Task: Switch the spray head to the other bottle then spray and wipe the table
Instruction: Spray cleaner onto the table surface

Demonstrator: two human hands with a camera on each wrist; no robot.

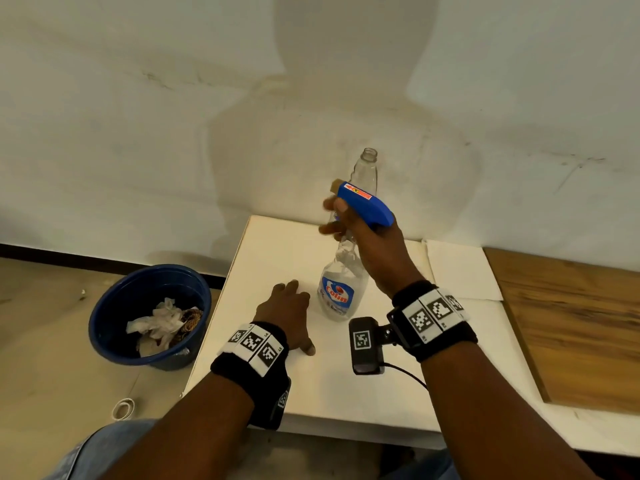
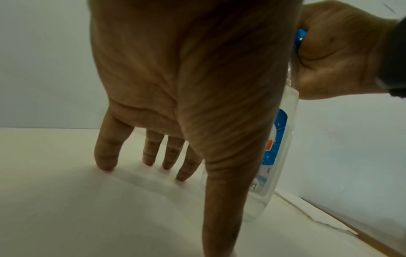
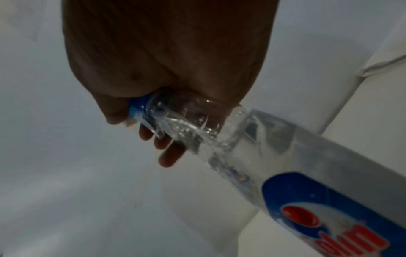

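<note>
A clear bottle with a blue and red label (image 1: 341,292) carries the blue spray head (image 1: 363,206). My right hand (image 1: 360,237) grips its neck just under the head and holds it tilted over the white table (image 1: 277,244). The right wrist view shows the right hand (image 3: 164,60) wrapped round the neck of the labelled bottle (image 3: 285,147) below the blue collar (image 3: 137,106). Behind stands an empty clear bottle (image 1: 365,171) with an open mouth. My left hand (image 1: 287,306) rests flat on the table beside the labelled bottle, fingers (image 2: 107,153) spread and empty.
A blue bin (image 1: 149,317) with crumpled tissues sits on the floor left of the table. White paper sheets (image 1: 460,268) lie at the back right, and a wooden board (image 1: 571,323) covers the right end. The wall rises close behind.
</note>
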